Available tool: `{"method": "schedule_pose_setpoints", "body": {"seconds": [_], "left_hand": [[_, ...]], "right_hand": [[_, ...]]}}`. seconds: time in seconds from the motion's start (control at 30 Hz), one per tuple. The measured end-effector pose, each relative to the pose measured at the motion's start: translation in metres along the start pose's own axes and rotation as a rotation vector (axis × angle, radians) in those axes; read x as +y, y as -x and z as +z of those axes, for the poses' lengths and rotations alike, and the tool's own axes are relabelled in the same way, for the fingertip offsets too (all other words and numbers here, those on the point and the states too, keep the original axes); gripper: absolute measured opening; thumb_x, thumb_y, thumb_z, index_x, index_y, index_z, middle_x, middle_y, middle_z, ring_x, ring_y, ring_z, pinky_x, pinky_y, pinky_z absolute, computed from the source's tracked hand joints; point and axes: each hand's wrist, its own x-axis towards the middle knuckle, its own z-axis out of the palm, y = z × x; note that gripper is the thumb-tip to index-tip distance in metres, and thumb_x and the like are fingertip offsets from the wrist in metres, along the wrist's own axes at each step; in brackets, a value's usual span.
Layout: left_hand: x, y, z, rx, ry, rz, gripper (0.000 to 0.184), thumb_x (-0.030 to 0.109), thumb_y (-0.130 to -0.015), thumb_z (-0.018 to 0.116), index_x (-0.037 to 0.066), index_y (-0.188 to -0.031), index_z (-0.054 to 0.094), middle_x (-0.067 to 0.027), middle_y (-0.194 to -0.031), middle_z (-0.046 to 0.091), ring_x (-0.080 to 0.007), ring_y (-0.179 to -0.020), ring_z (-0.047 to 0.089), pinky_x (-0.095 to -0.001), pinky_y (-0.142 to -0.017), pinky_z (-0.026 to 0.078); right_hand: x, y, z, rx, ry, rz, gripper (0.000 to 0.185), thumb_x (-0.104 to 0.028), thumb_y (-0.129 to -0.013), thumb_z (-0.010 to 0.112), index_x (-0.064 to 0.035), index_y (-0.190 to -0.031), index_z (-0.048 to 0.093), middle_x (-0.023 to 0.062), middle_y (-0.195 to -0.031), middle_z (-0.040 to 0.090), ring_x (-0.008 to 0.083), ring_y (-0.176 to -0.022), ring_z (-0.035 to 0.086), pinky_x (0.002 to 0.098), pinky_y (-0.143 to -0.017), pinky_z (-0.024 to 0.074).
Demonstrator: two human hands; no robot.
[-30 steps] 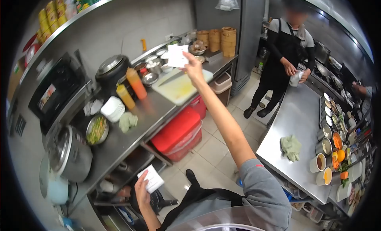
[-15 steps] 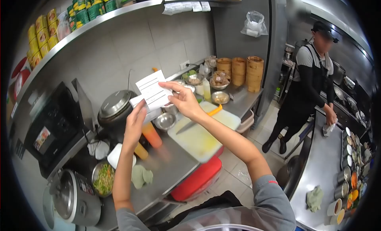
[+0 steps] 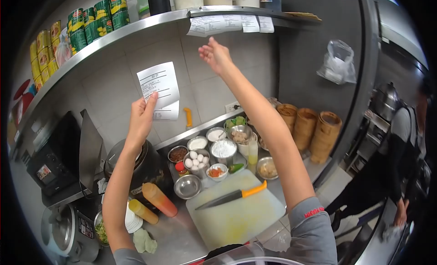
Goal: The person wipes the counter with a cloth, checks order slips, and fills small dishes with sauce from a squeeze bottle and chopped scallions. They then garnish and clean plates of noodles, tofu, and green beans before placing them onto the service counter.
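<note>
Pinched between thumb and fingers of my left hand point(image 3: 143, 117) is a printed paper slip point(image 3: 160, 85), held up before the tiled wall. My right hand point(image 3: 215, 56) is raised with its fingers loosely apart and nothing visible in it. Just above it, several printed slips point(image 3: 218, 24) hang from the metal shelf edge point(image 3: 182, 14). Below my arms, a knife with an orange handle point(image 3: 232, 195) lies on the cutting board point(image 3: 236, 215).
Bowls of eggs point(image 3: 197, 160), white powder point(image 3: 223, 149) and other food stand behind the board. Sauce bottles point(image 3: 159, 199) are at its left, bamboo steamers point(image 3: 326, 135) at the right. Cans point(image 3: 93, 21) fill the shelf. Another person point(image 3: 391, 151) stands at far right.
My hands have separated: the right let go of the paper and rose toward the shelf, while the left keeps the slip. The view has turned toward the wall and shelf.
</note>
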Motion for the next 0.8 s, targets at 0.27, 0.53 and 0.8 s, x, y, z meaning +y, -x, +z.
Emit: {"method": "schedule_pose_setpoints", "body": {"seconds": [0.27, 0.53, 0.8], "left_hand": [[-0.006, -0.019, 0.032, 0.028, -0.185, -0.042, 0.036, 0.028, -0.095, 0.048, -0.006, -0.099, 0.061, -0.0034, -0.086, 0.063, -0.0057, -0.075, 0.053, -0.0227, -0.067, 0.043], [-0.007, -0.047, 0.058, 0.000, -0.314, -0.044, 0.036, 0.027, -0.094, 0.048, -0.006, -0.095, 0.062, -0.0027, -0.081, 0.063, -0.0050, -0.072, 0.052, -0.0229, -0.063, 0.043], [-0.003, -0.124, 0.086, 0.011, -0.325, 0.045, 0.036, 0.028, -0.093, 0.050, -0.006, -0.096, 0.062, -0.0037, -0.080, 0.063, -0.0060, -0.072, 0.052, -0.0235, -0.062, 0.043]], "right_hand": [[0.010, -0.086, 0.005, -0.052, -0.533, 0.029, 0.027, -0.007, -0.084, 0.060, 0.0054, -0.104, 0.047, 0.0155, -0.094, 0.056, 0.0231, -0.074, 0.060, 0.0336, -0.064, 0.0566], [-0.012, -0.081, -0.055, 0.052, -0.470, -0.136, 0.021, 0.002, -0.082, 0.057, 0.0077, -0.099, 0.047, 0.0172, -0.091, 0.057, 0.0246, -0.067, 0.062, 0.0334, -0.060, 0.0585], [-0.053, -0.120, -0.040, 0.006, -0.528, -0.101, 0.033, 0.005, -0.080, 0.059, 0.0072, -0.109, 0.043, 0.0158, -0.098, 0.053, 0.0286, -0.080, 0.061, 0.0365, -0.067, 0.0577]]}}
